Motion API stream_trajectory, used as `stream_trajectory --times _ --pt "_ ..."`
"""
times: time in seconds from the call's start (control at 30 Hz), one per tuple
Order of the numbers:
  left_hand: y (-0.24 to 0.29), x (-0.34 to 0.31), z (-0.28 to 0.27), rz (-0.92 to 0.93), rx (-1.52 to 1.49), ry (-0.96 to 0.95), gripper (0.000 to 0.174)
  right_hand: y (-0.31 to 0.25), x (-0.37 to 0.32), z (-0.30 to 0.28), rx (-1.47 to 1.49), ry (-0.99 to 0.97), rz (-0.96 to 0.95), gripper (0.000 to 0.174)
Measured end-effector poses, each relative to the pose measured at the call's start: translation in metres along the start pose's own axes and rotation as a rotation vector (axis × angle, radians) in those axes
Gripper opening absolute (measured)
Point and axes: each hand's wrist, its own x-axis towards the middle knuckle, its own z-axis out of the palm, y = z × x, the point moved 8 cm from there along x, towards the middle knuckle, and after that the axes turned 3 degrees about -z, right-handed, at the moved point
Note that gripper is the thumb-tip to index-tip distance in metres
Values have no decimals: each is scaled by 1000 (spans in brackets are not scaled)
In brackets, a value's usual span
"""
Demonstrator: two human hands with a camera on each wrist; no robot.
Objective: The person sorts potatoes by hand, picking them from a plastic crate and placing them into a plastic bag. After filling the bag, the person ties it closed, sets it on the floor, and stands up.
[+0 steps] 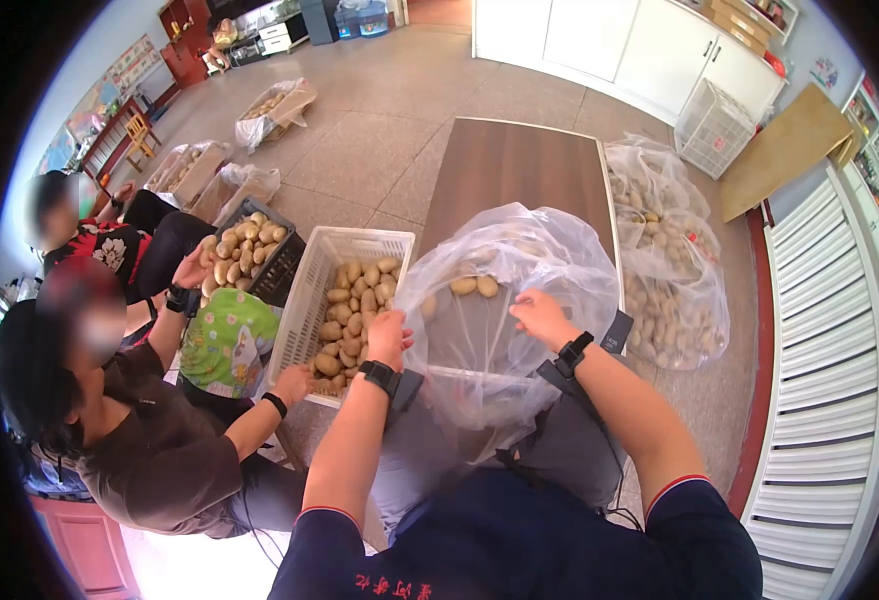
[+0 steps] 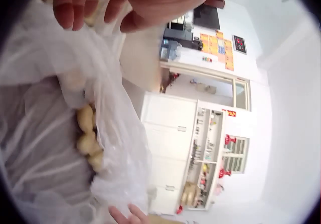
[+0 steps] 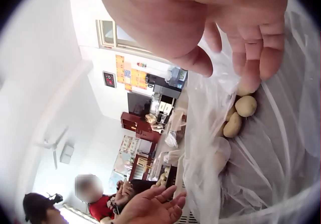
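Observation:
A clear plastic bag [image 1: 520, 235] lies spread open before me, with several potatoes [image 1: 475, 287] inside at its far end. My left hand [image 1: 388, 340] is by the bag's left edge, beside the white crate. In the left wrist view the fingers of that left hand [image 2: 135, 3] hang loosely bent, with the thumb apart and nothing between them. Over the bag's right part is my right hand [image 1: 543, 318]. The right wrist view shows this right hand [image 3: 241, 28] with relaxed fingers above the plastic, close to the potatoes [image 3: 233, 123], gripping nothing.
A white crate [image 1: 305, 290] of potatoes stands at my left, with another person's hand [image 1: 295, 383] at its rim. Beyond are a black crate [image 1: 285, 262] and a green bag [image 1: 225, 345]. Filled potato bags [image 1: 670, 270] lie right of the brown table [image 1: 520, 165].

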Motion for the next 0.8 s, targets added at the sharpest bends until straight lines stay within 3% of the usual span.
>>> stream_trajectory --times 0.1,0.17,0.2,0.27,0.37,0.53,0.63,0.7,0.8 --pt "-2 -5 13 -8 27 -34 43 9 23 8 -245 2 -54 52" --pt "3 -7 16 -14 50 -32 44 -7 34 1 -591 102 -202 48" --pt "11 -9 11 40 134 44 46 -10 41 0 -591 97 -199 48" --pt "15 -2 4 84 217 125 48 -39 51 -18 -784 301 -329 45" --pt "9 23 1 223 382 170 53 -61 78 -35 -826 280 -297 60" --pt "19 22 12 440 632 261 60 -59 119 -59 -812 331 -339 52" --pt "17 26 17 353 793 251 64 -46 130 -64 -812 267 -242 57" --pt "10 34 18 299 815 222 65 -34 131 -70 -808 227 -64 67" --pt "-1 47 21 254 844 174 66 -23 134 -72 -736 188 -7 78"
